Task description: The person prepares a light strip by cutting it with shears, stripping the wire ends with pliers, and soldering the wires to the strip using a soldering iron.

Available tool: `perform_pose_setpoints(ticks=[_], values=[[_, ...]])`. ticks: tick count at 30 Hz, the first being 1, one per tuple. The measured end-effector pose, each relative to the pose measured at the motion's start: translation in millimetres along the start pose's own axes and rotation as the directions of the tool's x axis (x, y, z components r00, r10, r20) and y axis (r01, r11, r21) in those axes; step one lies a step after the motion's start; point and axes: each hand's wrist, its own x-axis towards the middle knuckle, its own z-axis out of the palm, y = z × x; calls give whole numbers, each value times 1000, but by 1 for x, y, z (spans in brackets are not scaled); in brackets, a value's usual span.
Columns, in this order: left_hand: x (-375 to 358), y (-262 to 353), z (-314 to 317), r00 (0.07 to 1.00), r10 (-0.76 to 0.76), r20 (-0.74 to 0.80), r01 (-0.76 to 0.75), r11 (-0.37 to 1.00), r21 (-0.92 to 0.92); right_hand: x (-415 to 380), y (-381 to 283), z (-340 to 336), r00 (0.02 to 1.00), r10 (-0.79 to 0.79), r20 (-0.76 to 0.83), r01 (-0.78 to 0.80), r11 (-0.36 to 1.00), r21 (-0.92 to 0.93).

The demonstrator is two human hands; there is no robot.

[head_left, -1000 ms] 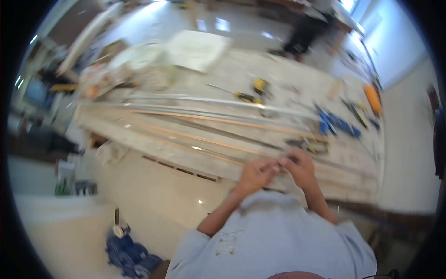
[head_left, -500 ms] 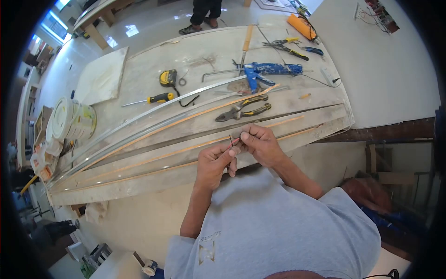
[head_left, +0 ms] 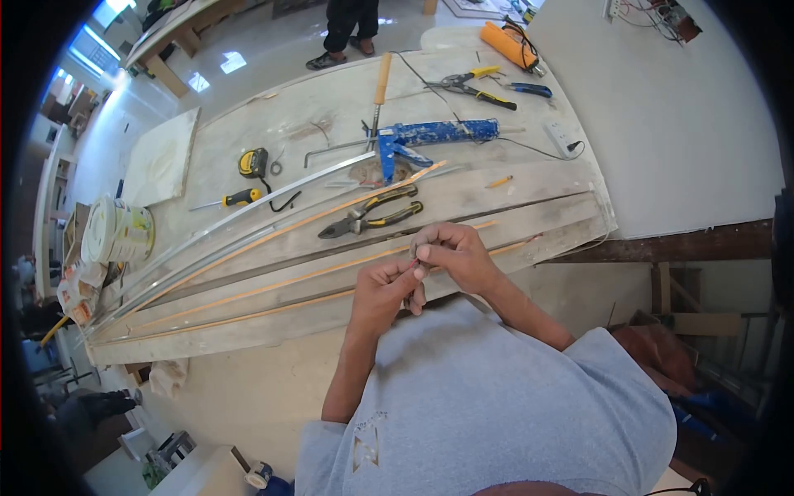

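Observation:
My left hand [head_left: 385, 291] and my right hand [head_left: 456, 253] meet over the near edge of the workbench, fingertips pinched together. Between them shows a tiny red bit of thin wire [head_left: 414, 262]; the fingers hide most of it. Just beyond the hands lie combination pliers [head_left: 351, 221] with black and yellow handles. Under and beside the hands, thin orange strips [head_left: 331, 269] run along the boards. Farther back rests a blue caulking gun [head_left: 438, 132], smeared with white.
On the bench are a tape measure [head_left: 254, 163], a screwdriver [head_left: 240, 197], snips [head_left: 475, 86], an orange tool [head_left: 506, 45] with a cord, and a power strip [head_left: 562, 140]. Long metal profiles [head_left: 240, 217] extend leftward to a white bucket [head_left: 120, 231]. A person [head_left: 351, 25] stands beyond.
My view has shifted, so the bench tools appear farther left. My fingertips have drawn closer together, and the dark and red wire ends that stuck out between them are now mostly covered.

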Motion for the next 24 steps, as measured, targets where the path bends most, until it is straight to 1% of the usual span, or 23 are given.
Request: perform_pose_setpoints(ticks=[1, 2, 4, 5, 6, 7, 8, 10, 11, 15, 17, 18, 19, 20, 21, 23, 24], values=[[4, -2, 5, 1000, 8, 22, -8, 1000, 5, -1, -3, -6, 1000, 10, -25, -11, 999, -51], [8, -5, 10, 1000, 3, 24, -4, 1000, 9, -1, 0, -13, 1000, 9, -28, -10, 999, -46], [19, -9, 18, 999, -45, -12, 45, 999, 4, 3, 7, -27, 973, -60, -224, 86, 991, 106], [23, -10, 22, 999, -47, 0, 47, 999, 11, 4, 4, -33, 953, -58, -296, 126, 968, 218], [27, -10, 24, 997, -54, -52, 56, 998, 24, 3, 0, -42, 949, -68, -309, 139, 966, 216], [31, -9, 25, 993, -60, -101, 64, 997, 37, 2, -5, -51, 934, -71, -351, 171, 949, 263], [34, -9, 27, 995, -61, -83, 65, 997, 45, 0, -10, -60, 917, -72, -393, 206, 929, 308], [40, -8, 27, 995, -13, -102, 16, 1000, 27, -5, -16, -75, 900, -96, -424, 242, 922, 304], [43, -9, 26, 998, 17, -58, -16, 1000, 12, -9, -18, -80, 892, -107, -439, 259, 917, 303], [52, -10, 39, 999, 37, 0, -37, 999, -12, -23, -30, -87, 850, -156, -503, 331, 902, 279], [56, -11, 47, 993, 71, 91, -68, 997, -35, -30, -34, -83, 766, -295, -570, 366, 931, 10], [57, -12, 51, 993, 72, 96, -69, 997, -31, -34, -35, -81, 763, -299, -573, 371, 929, 10], [59, -14, 53, 990, 72, 124, -69, 997, -26, -38, -36, -80, 715, -431, -551, 406, 897, -175], [60, -16, 56, 986, 72, 151, -70, 997, -21, -42, -37, -78, 663, -554, -504, 427, 832, -353], [60, -15, 60, 985, 72, 154, -70, 997, -18, -45, -40, -75, 660, -556, -505, 429, 831, -353], [61, -15, 67, 986, 27, 163, -16, 998, -69, -49, -43, -72, 633, -648, -424, 476, 758, -447], [62, -15, 70, 986, 27, 164, -16, 998, -67, -50, -42, -70, 632, -649, -424, 477, 756, -447]])
